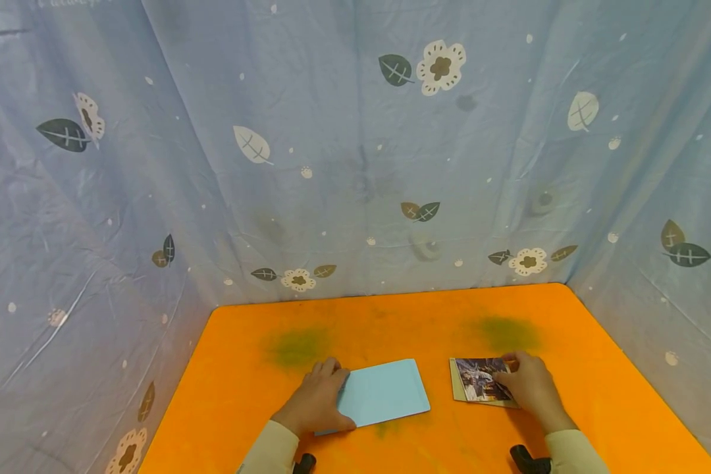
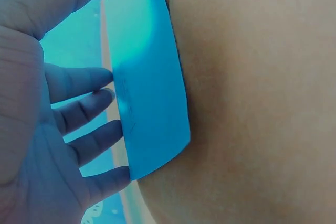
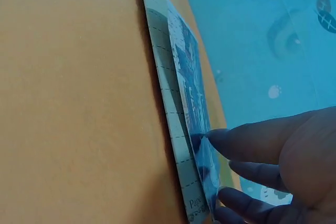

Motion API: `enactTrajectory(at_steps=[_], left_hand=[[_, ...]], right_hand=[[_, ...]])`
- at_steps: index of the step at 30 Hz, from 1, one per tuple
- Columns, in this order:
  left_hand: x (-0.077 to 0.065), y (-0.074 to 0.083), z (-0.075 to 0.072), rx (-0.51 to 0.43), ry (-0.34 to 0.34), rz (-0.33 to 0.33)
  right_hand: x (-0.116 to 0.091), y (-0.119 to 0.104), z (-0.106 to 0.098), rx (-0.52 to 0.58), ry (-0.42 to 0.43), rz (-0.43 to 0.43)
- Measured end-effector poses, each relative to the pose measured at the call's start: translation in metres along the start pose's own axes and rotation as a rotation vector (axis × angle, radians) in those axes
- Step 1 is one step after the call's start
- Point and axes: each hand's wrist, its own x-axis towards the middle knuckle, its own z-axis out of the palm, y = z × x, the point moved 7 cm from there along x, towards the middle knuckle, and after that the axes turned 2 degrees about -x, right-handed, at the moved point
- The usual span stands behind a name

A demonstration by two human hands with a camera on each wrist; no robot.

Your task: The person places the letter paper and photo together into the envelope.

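Observation:
On the orange table lies a flat, light blue paper rectangle (image 1: 385,393), envelope-like, with a line along its right end. My left hand (image 1: 320,398) grips its left end, thumb at the near edge and fingers at the far edge; the left wrist view shows the fingertips along one side of the blue paper (image 2: 152,103). To the right, a picture card (image 1: 476,378) overlaps a cream note sheet (image 1: 458,388). My right hand (image 1: 527,385) pinches the card's right end. Dashed lines and printed letters show on the note sheet (image 3: 170,98) in the right wrist view.
The orange table (image 1: 391,329) has greenish smudges toward the back. A blue curtain (image 1: 343,164) with leaves and flowers encloses its back and sides. Dark objects (image 1: 527,459) show beside both wrists at the near edge.

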Motion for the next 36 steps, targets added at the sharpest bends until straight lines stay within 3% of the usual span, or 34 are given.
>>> enactTrajectory(at_steps=[9,26,36], left_hand=[[0.0,-0.002,0.002,0.007,0.008,-0.002],[0.002,-0.003,0.001,0.044,-0.022,-0.01],[-0.001,-0.002,-0.002,-0.043,-0.041,-0.009]], right_hand=[[0.007,-0.002,0.004,-0.075,0.021,-0.056],[-0.009,-0.002,-0.02,0.061,0.133,-0.011],[-0.013,-0.004,-0.012,0.213,0.009,-0.016]])
